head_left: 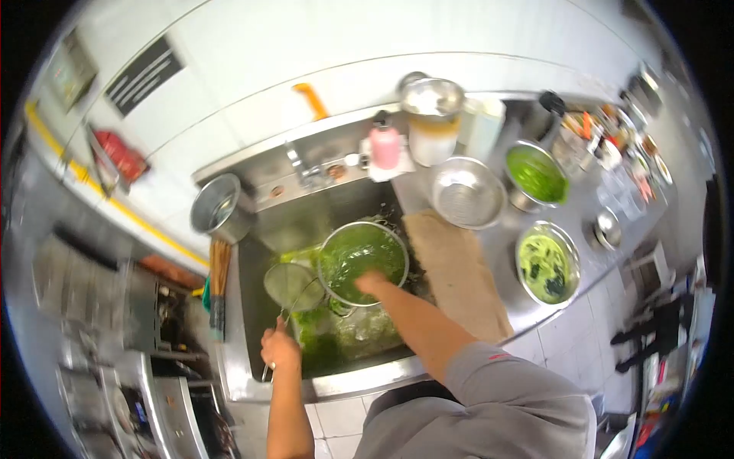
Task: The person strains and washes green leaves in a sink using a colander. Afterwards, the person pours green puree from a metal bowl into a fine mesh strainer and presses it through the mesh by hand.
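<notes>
My left hand (281, 348) is closed round the handle of a round strainer (290, 284), whose bowl sits over the sink beside the pot. My right hand (371, 283) dips into a metal pot (329, 256) of bubbly green liquid. Its fingers are blurred and partly sunk in the liquid, so their grip is hidden. The pot stands in a steel sink (267, 222) wet with green liquid and foam.
A faucet (306, 172) and pink soap bottle (384, 145) are at the back. Right of the sink lie a brown cloth (455, 268), a metal bowl (468, 195) and two containers of green food (535, 176). A metal pot (222, 206) and brush (219, 287) flank the left edge.
</notes>
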Tool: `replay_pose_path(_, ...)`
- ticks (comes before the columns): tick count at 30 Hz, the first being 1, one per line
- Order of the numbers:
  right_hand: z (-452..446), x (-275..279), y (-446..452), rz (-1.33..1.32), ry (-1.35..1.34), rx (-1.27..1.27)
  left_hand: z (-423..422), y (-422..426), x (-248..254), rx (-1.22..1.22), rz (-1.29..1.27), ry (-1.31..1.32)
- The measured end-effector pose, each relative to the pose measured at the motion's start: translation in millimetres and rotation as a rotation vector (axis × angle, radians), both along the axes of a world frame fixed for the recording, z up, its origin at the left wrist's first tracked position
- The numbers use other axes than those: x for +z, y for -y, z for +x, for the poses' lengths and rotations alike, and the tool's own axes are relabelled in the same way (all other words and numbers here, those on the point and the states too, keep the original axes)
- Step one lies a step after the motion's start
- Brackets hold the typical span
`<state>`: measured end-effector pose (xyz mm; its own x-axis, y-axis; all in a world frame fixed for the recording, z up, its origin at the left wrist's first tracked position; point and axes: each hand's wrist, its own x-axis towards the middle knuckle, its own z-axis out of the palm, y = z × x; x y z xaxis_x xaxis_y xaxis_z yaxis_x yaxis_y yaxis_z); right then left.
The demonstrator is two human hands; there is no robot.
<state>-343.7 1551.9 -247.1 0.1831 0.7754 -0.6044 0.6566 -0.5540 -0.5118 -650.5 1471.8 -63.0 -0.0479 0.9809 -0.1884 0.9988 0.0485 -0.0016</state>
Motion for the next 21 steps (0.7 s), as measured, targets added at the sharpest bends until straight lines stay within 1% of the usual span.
replay_pose_path(1,-19.0,8.6,1.1,0.095,-0.207,-0.136,2.2,1.0,-2.2,-0.009,0.028,-0.031)
replay_pose_path(2,-39.9,23.8,1.6,0.149,-0.691,-0.303,3.1,2.7,-6.0,-0.022,0.049,-0.06)
replay_pose_path(3,-53.7,37.5,-3.7,0.164,-0.766,-0.206,4.1,3.6,-8.4,-0.035,0.053,-0.046)
replay_pose_path(4,-61.5,75.8,4.7,0.281,-0.688,-0.055,6.5,5.0,-8.6,-0.038,0.058,-0.027)
replay_pose_path(5,-61.1,150.9,32.1,0.307,-0.469,0.069,9.8,8.8,-4.1,-0.049,0.065,-0.056)
replay_pose_path(6,-62.2,163.9,42.9,0.392,-0.39,0.115,8.1,11.2,5.8,-0.074,0.048,-0.025)
replay_pose_path(7,-63.2,172.7,51.9,0.477,-0.309,0.167,2.1,13.4,9.9,-0.057,0.105,-0.032)
replay_pose_path(8,-51.2,192.4,65.9,0.484,-0.301,0.156,-6.1,11.2,19.5,-0.012,0.102,0.007)
replay_pose_path(9,-33.8,215.3,86.9,0.533,-0.231,0.17,-22.9,14.2,22.3,-0.035,0.173,0.137)
replay_pose_path(10,-16.0,226.6,105.7,0.577,-0.161,0.186,-24.9,23.0,40.7,-0.005,0.198,0.117)
replay_pose_path(11,0.1,223.1,116.2,0.626,-0.064,0.152,-30.2,39.6,58.7,-0.073,0.286,0.103)
replay_pose_path(12,18.4,222.7,127.5,0.63,-0.057,0.14,-28.0,50.8,65.2,-0.086,0.289,0.107)
replay_pose_path(14,57.3,222.6,150.9,0.628,-0.035,-0.032,-22.6,75.4,69.0,-0.011,0.441,0.183)
replay_pose_path(15,75.9,223.1,158.1,0.631,-0.033,-0.037,-23.6,82.2,46.3,-0.004,0.449,0.156)
replay_pose_path(16,94.6,222.2,163.3,0.601,-0.104,-0.068,-28.8,84.0,16.4,-0.003,0.451,0.158)
replay_pose_path(17,109.3,219.2,171.1,0.568,-0.174,-0.091,-38.7,83.6,-15.5,-0.061,0.248,0.134)
replay_pose_path(18,119.4,213.3,180.6,0.567,-0.175,-0.08,-51.7,85.7,-31.1,-0.116,0.046,0.108)
replay_pose_path(19,128.5,207.9,187.7,0.629,-0.156,-0.115,-65.1,85.0,-30.2,-0.205,-0.034,0.13)
replay_pose_path(20,137.8,214.7,192.5,0.699,-0.136,-0.15,-51.9,93.1,-7.4,-0.196,-0.019,0.131)
replay_pose_path(21,146.8,219.7,199.7,0.682,-0.097,-0.162,-39.7,104.6,16.1,-0.128,0.123,0.15)
